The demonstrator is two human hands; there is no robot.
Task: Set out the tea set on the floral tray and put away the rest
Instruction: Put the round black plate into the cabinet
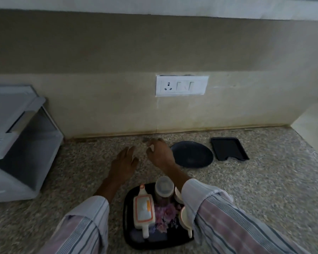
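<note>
Hovering hands (pixel 141 156), floral tray (pixel 130 241), no legible writing

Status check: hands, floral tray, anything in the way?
Left hand open, right hand loosely curled, both empty. Floral tray loaded. Dark plate beside right hand.

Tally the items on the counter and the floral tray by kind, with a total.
Trays: 2, floral tray and plain dark tray
Dark round plate: 1
White and orange teapot: 1
Lidded jar: 1
White cups, partly hidden by the right sleeve: 2
Total: 7
</note>
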